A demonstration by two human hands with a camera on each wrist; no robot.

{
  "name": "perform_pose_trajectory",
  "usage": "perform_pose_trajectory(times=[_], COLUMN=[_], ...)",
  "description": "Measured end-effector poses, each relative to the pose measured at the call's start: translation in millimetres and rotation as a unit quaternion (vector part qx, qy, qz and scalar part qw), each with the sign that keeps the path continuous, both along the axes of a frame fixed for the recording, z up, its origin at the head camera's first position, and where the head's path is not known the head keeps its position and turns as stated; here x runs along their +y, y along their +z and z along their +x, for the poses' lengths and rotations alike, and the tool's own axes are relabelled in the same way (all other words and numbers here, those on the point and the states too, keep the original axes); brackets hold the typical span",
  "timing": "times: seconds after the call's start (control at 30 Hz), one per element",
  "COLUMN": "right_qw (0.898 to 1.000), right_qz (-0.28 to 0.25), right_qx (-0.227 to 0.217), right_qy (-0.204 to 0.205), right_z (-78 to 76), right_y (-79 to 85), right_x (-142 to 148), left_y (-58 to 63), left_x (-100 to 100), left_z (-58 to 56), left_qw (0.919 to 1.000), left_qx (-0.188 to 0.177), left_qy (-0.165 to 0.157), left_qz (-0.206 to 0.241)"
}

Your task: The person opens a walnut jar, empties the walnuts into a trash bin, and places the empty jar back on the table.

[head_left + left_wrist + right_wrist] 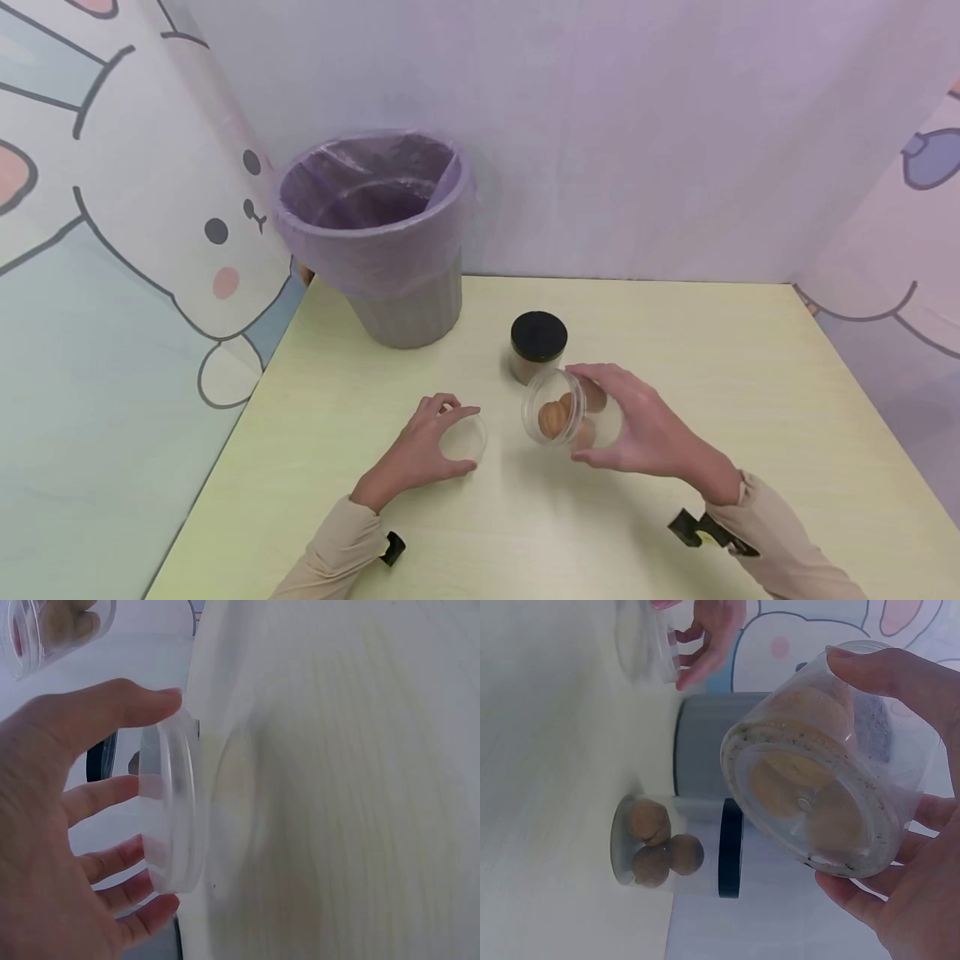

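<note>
In the head view my left hand [420, 450] pinches a clear plastic lid [180, 817] between thumb and fingertips, close over the table. My right hand [652, 429] grips a clear plastic jar [889, 761] around its side. The jar is tilted, its uncovered mouth facing left toward the lid. Several walnuts [553, 419] lie inside it, and dark specks ring its base in the right wrist view. Just behind it stands a second clear jar [697, 881], upright under a black lid [538, 336], with round brown walnuts at its bottom.
A grey bin [412, 308] lined with a purple bag [352, 258] stands at the table's back left. The pale wooden table [712, 358] meets a plain light curtain [637, 142] behind. Cartoon-printed cloth [150, 192] hangs along the left and right sides.
</note>
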State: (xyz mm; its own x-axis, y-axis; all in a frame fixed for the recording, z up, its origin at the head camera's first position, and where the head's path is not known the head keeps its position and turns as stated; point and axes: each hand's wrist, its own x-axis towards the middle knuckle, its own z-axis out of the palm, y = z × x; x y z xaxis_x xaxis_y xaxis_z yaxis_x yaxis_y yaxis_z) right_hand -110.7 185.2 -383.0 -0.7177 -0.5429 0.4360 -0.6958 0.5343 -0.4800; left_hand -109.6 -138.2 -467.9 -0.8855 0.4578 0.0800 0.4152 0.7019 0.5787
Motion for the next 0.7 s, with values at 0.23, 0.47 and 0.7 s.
perform_pose_trajectory(times=[0.23, 0.47, 0.7], right_qw=[1.0, 1.0, 1.0], right_qz=[-0.003, -0.011, -0.016], right_qx=[-0.011, -0.007, -0.017], right_qy=[0.0, 0.006, 0.008], right_z=[-2.4, -6.1, -9.6], right_y=[4.0, 9.3, 16.1], right_x=[2.1, 3.6, 5.3], left_y=[-1.4, -4.0, -7.6], left_x=[-0.5, -1.5, -2.4], left_z=[-0.9, -0.9, -1.0], left_qw=[0.9997, 0.9992, 0.9982], left_qx=[0.004, -0.001, -0.003], left_qy=[-0.003, -0.006, -0.01], left_qz=[-0.022, -0.04, -0.059])
